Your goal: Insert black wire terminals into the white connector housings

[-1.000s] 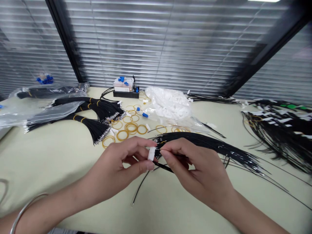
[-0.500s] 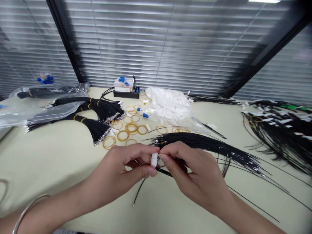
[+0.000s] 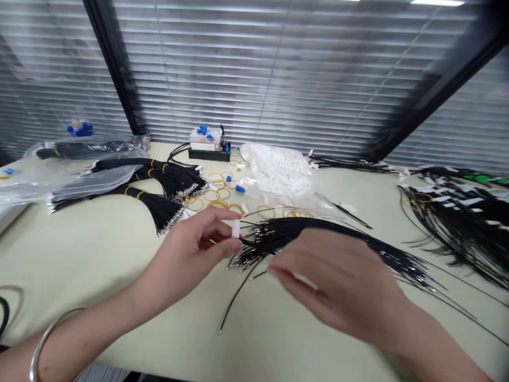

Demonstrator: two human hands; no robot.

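White plastic connector (image 3: 236,228) sitting pinched in the left hand (image 3: 186,244), right hand (image 3: 338,281) too blurred to read its grip, fanned black wires (image 3: 318,239) risking tangling if caught by passing fingers.

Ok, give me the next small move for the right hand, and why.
Probably bring the right hand onto the black wire bundle and pick out one wire end. The left hand pinches a white connector right by the bundle's ends, while the blurred right hand seems off the wires.
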